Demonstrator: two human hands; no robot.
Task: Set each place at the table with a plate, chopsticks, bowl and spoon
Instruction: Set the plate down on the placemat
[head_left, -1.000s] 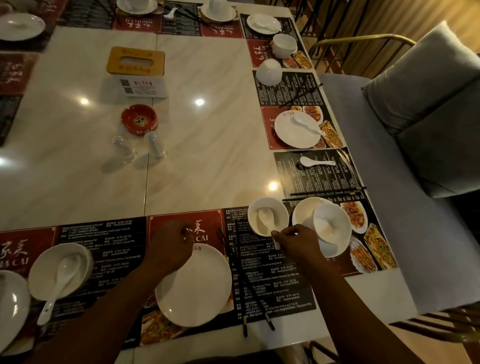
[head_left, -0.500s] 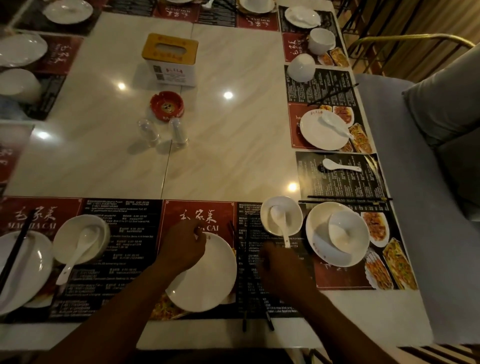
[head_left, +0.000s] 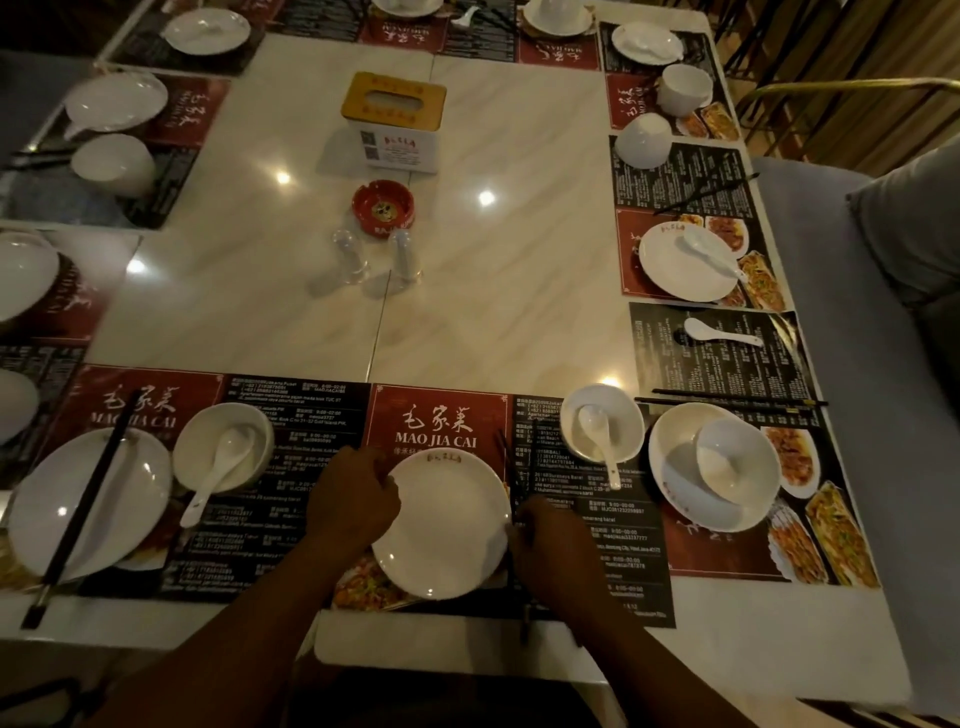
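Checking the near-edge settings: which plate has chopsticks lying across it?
The near-left plate: black chopsticks lie diagonally across it. The middle plate is bare; the right plate holds a bowl.

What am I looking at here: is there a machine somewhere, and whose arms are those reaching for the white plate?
There is no machine. A person is setting a table with bare hands, and the single picture comes from a camera worn on their head, looking down. The left hand curls its fingers on the left rim of the plate. The right hand sits at the plate's right rim, over dark chopsticks; it is too dim to tell whether it grips anything. To the right stands a bowl with a spoon in it. A tissue box and a red ashtray stand mid-table. Printed menu mats lie under the settings.
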